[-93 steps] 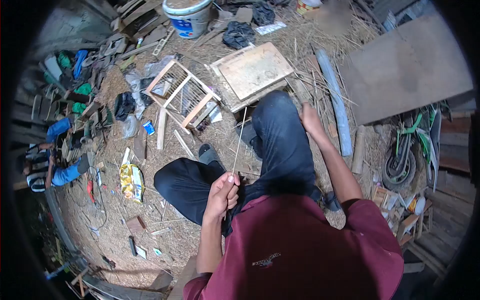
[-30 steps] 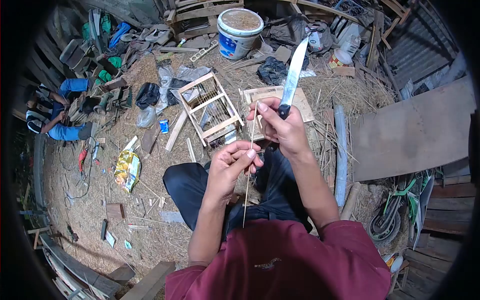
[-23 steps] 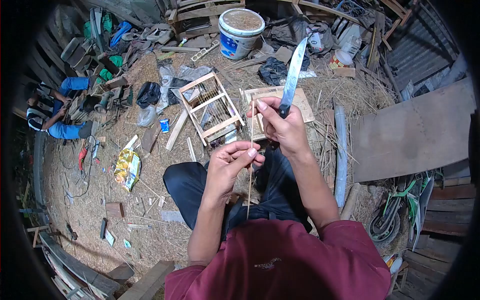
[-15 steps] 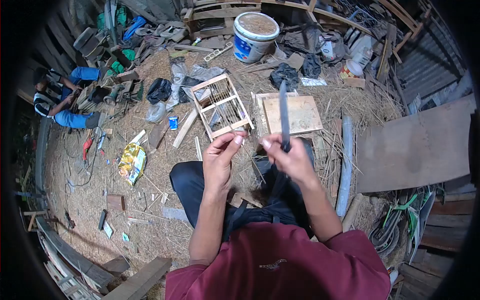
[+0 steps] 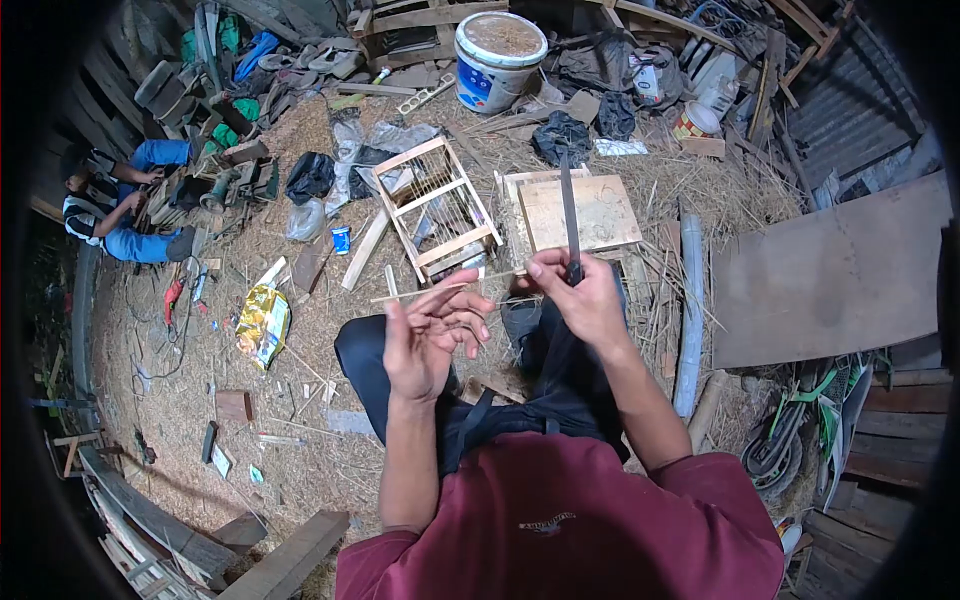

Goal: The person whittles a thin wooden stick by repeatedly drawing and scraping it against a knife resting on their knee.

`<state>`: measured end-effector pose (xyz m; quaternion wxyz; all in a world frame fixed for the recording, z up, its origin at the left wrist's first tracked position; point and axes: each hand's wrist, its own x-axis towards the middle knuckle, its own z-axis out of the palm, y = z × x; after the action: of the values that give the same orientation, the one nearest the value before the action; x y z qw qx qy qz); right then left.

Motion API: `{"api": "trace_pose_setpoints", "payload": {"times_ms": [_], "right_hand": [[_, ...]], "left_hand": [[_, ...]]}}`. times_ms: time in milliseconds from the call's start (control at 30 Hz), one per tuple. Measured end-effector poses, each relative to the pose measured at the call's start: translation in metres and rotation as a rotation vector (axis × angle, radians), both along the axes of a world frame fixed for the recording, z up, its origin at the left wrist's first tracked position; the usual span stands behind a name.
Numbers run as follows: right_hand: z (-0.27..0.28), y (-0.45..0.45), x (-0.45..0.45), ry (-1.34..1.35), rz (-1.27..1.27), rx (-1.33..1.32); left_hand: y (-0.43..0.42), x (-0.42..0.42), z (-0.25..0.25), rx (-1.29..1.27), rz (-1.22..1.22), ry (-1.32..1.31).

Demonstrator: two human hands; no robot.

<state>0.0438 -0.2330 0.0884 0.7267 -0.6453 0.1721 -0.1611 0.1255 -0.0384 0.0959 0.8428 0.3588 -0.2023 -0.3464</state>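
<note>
My right hand [image 5: 585, 305] is closed around the handle of a long-bladed knife [image 5: 570, 215], its dark blade pointing up and away from me. Its thumb and forefinger also pinch one end of a thin bamboo stick [image 5: 496, 277]. The stick runs leftward across my left hand [image 5: 430, 345], which is turned palm up with the fingers apart. Just beyond my left hand, a small wooden frame with thin bars [image 5: 430, 197], like a birdcage, stands on the ground. Past the knife lies a pale wooden board [image 5: 605, 215] on another wooden piece.
A white-and-blue bucket [image 5: 485, 85] stands at the back. To the left are a yellow plastic bag [image 5: 263, 325] and a seated person [image 5: 125, 205]. A large flat sheet [image 5: 830, 280] and a grey pole [image 5: 691, 315] lie right. Straw and shavings cover the ground.
My left hand has gone from a pinch to open fingers, palm up. The bamboo stick now stretches sideways from my right fingertips. The knife remains in my right hand.
</note>
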Motion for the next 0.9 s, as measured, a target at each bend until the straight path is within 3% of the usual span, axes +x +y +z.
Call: {"api": "trace_pose_setpoints", "payload": {"times_ms": [267, 300, 400, 467, 700, 800, 833, 900], "right_hand": [[0.010, -0.028, -0.004, -0.010, 0.058, -0.276], [0.014, -0.030, -0.005, 0.000, 0.056, -0.333], [0.019, -0.040, -0.009, -0.010, 0.069, -0.445], [0.017, -0.050, -0.014, -0.001, 0.098, -0.484], [-0.015, -0.093, -0.042, 0.091, 0.080, -0.618], [-0.027, -0.098, -0.059, 0.221, -0.170, -0.820], [-0.031, -0.099, -0.064, 0.265, -0.253, -0.887], [-0.070, -0.096, -0.080, 0.390, -0.134, -0.895]], "left_hand": [[0.011, 0.002, -0.012, -0.158, -0.254, 0.242], [0.012, -0.001, -0.003, 0.022, -0.212, 0.261], [0.014, 0.001, -0.010, 0.162, -0.312, 0.150], [0.008, -0.003, -0.005, 0.181, -0.364, 0.218], [-0.037, -0.012, -0.061, 0.300, -0.656, 0.298], [-0.070, -0.035, -0.084, 0.499, -0.486, 0.369], [-0.081, -0.042, -0.088, 0.586, -0.424, 0.277], [-0.106, -0.053, -0.113, 0.691, -0.284, 0.024]]}}
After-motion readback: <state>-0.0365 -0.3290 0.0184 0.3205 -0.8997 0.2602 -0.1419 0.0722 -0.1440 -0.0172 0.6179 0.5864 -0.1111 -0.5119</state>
